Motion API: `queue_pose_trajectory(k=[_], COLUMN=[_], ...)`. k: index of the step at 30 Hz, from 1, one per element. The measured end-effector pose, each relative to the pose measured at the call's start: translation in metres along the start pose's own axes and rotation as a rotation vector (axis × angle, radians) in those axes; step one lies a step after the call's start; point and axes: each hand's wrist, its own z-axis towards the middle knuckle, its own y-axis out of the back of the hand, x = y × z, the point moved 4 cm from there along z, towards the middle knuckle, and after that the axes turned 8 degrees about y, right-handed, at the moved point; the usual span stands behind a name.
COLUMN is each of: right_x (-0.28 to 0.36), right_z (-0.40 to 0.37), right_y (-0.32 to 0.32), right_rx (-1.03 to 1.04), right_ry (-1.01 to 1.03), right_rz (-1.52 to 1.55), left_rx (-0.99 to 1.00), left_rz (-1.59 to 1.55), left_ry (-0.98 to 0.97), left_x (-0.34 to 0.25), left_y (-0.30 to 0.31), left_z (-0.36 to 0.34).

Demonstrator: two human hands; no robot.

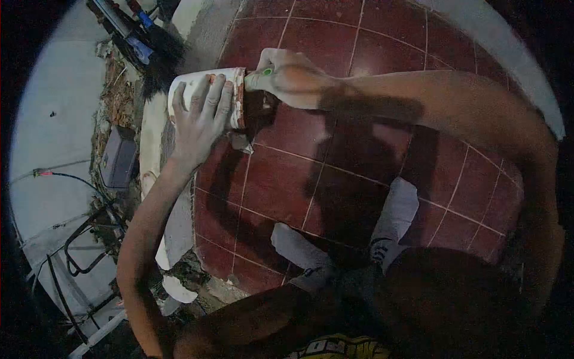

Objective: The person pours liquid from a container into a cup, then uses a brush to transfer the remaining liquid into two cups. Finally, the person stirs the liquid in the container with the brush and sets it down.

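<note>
We have the white plastic container with the red-stained rim (215,73) lying on its side at the far left edge of the red tiled floor (359,54), just where the tiles meet the pale concrete kerb (152,131). Our left hand (200,119) lies over its wall, fingers spread and wrapped around the curve, a holding grip rather than a squeeze. Our right hand (290,78) is clenched around a small green-handled tool (267,72), whose working end sits at the container's mouth; we cannot see the tip.

To do this well, we judge that the left grip should press the container down against the floor so it cannot roll toward the kerb. The right hand should make short strokes along the rim, away from the left fingertips, which lie close to the mouth. Turning the container a little between strokes would bring each part of the rim round to the tool.
</note>
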Motion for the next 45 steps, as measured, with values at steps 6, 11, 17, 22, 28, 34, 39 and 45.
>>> queue_pose_trajectory(k=[6, 11, 17, 22, 28, 34, 39, 45], right_x=[-0.012, -0.017, -0.045, -0.035, -0.011, -0.001, -0.019, -0.025], right_z=[-0.011, -0.016, -0.027, -0.02, -0.015, -0.001, -0.004, -0.026], right_y=[0.022, 0.035, 0.036, 0.026, -0.008, -0.028, -0.019, 0.032], right_rx=[-0.031, -0.057, -0.144, -0.055, 0.071, 0.049, 0.029, 0.023], right_ry=[0.005, 0.07, 0.069, 0.193, 0.111, -0.039, -0.03, -0.104], right_rz=[-0.025, -0.235, -0.07, -0.098, 0.138, 0.062, 0.052, -0.009], left_rx=[0.108, 0.055, 0.086, 0.099, 0.108, 0.106, 0.126, 0.156], left_rz=[0.03, 0.012, -0.038, -0.106, -0.068, 0.003, -0.005, 0.044], left_ry=[0.043, 0.03, 0.092, 0.105, 0.088, 0.041, 0.069, 0.058], left_x=[0.003, 0.006, 0.001, 0.001, 0.002, 0.003, -0.001, -0.001], left_y=[-0.001, -0.007, -0.001, 0.006, 0.012, 0.019, 0.012, 0.006], left_z=[-0.004, -0.005, -0.005, -0.002, 0.0, 0.005, 0.001, -0.002])
